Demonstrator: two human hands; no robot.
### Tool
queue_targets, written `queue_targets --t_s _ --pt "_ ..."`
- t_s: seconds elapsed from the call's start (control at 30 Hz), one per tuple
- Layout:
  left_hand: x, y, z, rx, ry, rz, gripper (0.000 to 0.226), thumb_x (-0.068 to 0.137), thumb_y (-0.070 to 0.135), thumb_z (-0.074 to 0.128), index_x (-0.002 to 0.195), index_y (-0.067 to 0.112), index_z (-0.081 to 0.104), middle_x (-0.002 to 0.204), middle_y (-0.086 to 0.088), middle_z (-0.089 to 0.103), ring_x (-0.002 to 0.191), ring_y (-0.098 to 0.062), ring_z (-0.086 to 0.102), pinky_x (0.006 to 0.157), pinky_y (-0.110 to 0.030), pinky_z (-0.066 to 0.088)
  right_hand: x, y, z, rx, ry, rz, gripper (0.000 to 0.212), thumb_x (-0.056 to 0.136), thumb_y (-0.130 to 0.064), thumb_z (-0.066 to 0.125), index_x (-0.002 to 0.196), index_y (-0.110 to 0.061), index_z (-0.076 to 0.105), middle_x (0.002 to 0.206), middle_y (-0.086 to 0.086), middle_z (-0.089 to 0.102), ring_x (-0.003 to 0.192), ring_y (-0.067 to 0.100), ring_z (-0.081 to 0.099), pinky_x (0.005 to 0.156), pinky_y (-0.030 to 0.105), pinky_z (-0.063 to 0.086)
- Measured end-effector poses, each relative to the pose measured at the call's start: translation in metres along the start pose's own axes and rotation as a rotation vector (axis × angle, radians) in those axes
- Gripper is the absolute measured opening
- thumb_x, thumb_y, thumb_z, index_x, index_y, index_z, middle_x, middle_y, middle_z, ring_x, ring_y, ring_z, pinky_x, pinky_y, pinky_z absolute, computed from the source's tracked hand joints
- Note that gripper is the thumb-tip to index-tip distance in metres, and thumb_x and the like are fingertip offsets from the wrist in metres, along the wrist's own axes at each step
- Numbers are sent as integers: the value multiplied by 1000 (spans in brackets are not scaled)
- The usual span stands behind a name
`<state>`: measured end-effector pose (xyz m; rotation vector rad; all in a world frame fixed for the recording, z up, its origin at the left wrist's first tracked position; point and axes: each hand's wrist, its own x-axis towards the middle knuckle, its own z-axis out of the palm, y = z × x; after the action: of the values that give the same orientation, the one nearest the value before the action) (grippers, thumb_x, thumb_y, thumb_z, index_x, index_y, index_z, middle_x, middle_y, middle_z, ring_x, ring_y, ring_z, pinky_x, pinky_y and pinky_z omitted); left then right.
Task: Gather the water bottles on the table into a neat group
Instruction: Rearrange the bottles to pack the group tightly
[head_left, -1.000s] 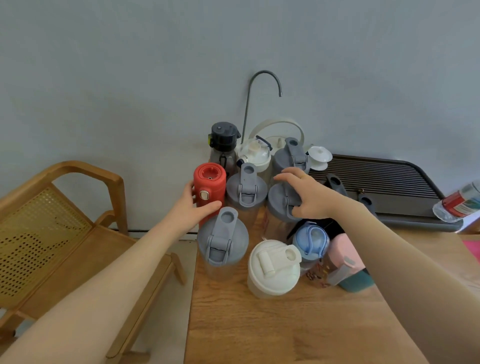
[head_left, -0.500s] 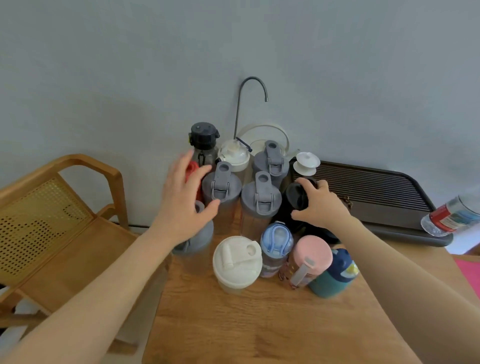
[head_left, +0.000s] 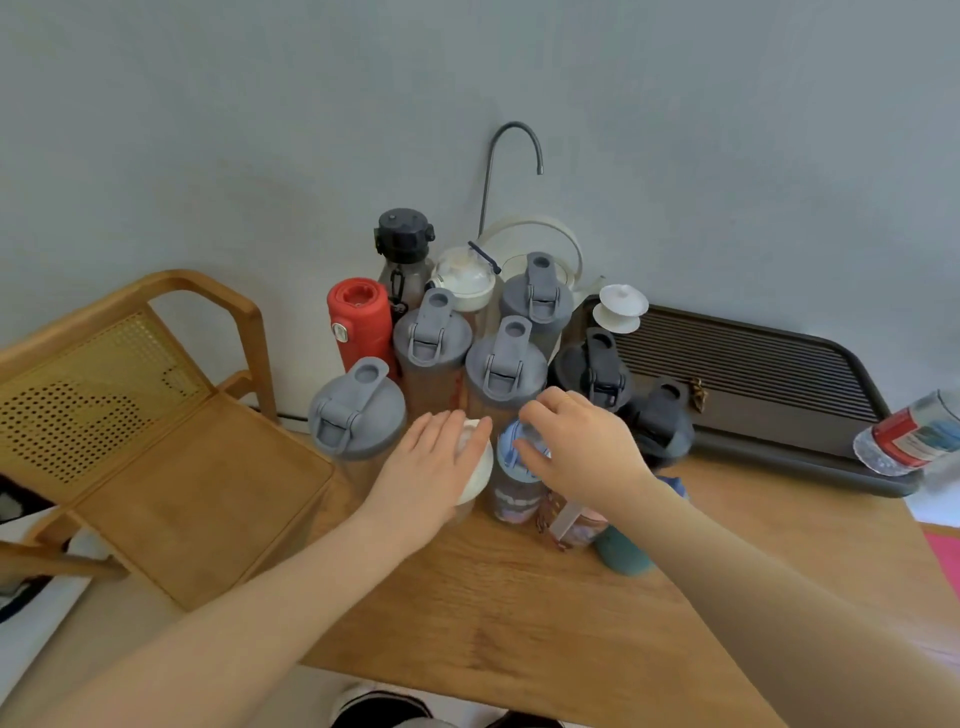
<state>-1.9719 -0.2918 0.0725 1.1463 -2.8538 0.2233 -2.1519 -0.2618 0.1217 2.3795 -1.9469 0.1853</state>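
Several water bottles stand bunched at the table's far left corner: a red bottle (head_left: 360, 326), grey-lidded shakers (head_left: 356, 408) (head_left: 432, 338) (head_left: 505, 367), a black-capped bottle (head_left: 404, 244) and black-lidded shakers (head_left: 592, 374). My left hand (head_left: 428, 470) lies flat on the lid of a white shaker (head_left: 480, 470), covering most of it. My right hand (head_left: 576, 449) closes its fingers around the lid of a small blue-lidded bottle (head_left: 511, 480). My right forearm partly hides a pink bottle (head_left: 574, 522) and a teal bottle (head_left: 623, 553).
The wooden table (head_left: 519, 613) ends close in front and at the left. A dark slatted tray (head_left: 753, 374) lies at the right, with a plastic bottle (head_left: 914, 436) on its side. A wooden chair (head_left: 130, 405) stands to the left. A white kettle (head_left: 535, 244) and spout stand by the wall.
My left hand came off the red bottle's side onto the white shaker's lid. My right hand moved from the black-lidded shaker to the blue-lidded bottle.
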Motion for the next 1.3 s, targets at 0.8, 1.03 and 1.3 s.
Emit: queue_targets --t_s 0.8,1.03,1.3 --pt "-22 -20 -18 140 -42 -382 106 31 48 89 126 17 54 133 -20 52 118 -49 48 94 -64 36 9 69 4 200 -131 276 94 74 -43 71 147 -25 15 158 16 3 142 39 18 113 50 25" --pt "1 0 -33 -41 83 -235 88 62 52 75 132 10 43 142 -22 40 133 -40 34 106 -51 22 -17 109 8 264 107 528 76 84 -44 59 145 -15 24 153 16 26 140 34 25 114 48 22" --pt "117 63 -55 -238 32 22 72 89 36 52 145 24 10 155 -18 0 140 -35 10 112 -44 20 -22 121 22 417 -227 587 110 66 -47 77 147 -30 6 157 13 1 141 38 20 109 51 33"
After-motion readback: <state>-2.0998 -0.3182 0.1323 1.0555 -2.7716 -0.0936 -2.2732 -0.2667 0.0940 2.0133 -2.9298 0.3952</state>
